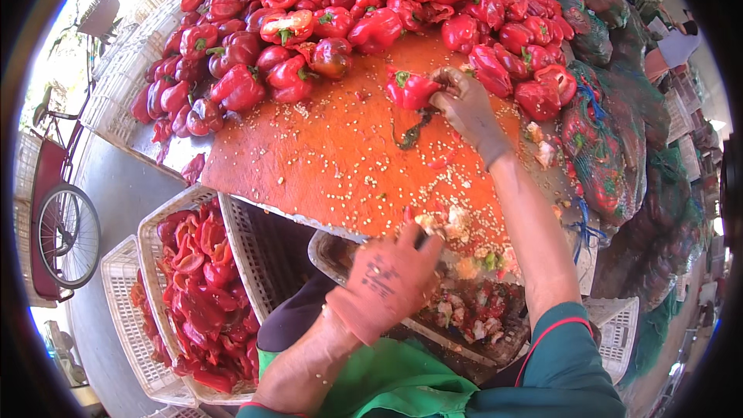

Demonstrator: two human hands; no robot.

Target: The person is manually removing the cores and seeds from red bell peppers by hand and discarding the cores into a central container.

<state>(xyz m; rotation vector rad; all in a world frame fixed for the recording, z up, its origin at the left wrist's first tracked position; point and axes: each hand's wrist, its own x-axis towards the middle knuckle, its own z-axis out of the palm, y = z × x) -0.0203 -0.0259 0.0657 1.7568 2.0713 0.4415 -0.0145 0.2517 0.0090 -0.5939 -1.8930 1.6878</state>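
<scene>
Both of my hands wear stained gloves. My right hand (464,110) is stretched out over the orange cutting board (325,157), its fingertips at the side of a red bell pepper (409,90) with a green stem. My left hand (389,276) is at the board's near edge beside a heap of pale pepper cores and seeds (453,222); its fingers point away from me, and what lies under the palm is hidden. A dark, thin strip (413,132) lies just below the pepper. Seeds are scattered across the board.
Whole red bell peppers (238,84) are heaped along the far side. Net sacks of peppers (603,145) stand at right. A crate of cut peppers (152,232) is at lower left. Below the board's near edge sits a crate of scraps (453,351). A cargo tricycle (49,203) stands far left.
</scene>
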